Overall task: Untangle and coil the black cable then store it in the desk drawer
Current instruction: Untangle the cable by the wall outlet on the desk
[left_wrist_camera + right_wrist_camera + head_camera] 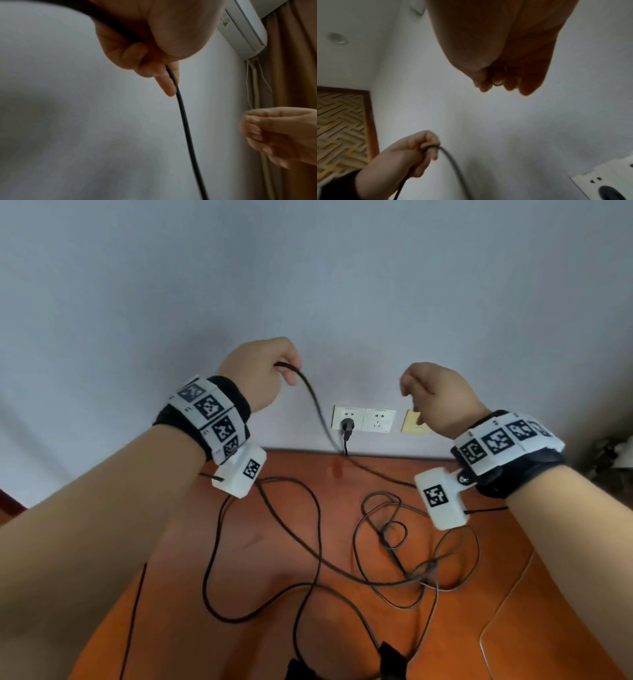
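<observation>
The black cable (318, 542) lies in tangled loops on the orange-brown desk (260, 542). My left hand (270, 364) is raised in front of the wall and grips one stretch of it. From there the cable (185, 121) drops toward the desk's back edge below the sockets. In the right wrist view the left hand (412, 151) has its fingers curled round the cable (453, 165). My right hand (431, 392) hangs level with it, to the right, fingers curled, with nothing seen in it. That right hand (278, 135) looks blurred in the left wrist view. No drawer is in view.
A double wall socket (363, 419) sits above the desk's back edge, with a black plug (346, 426) in its left half. A yellowish plate (414, 422) is beside it. Black objects (390, 659) lie at the desk's near edge. An air conditioner (245, 27) and curtain (295, 67) stand to the right.
</observation>
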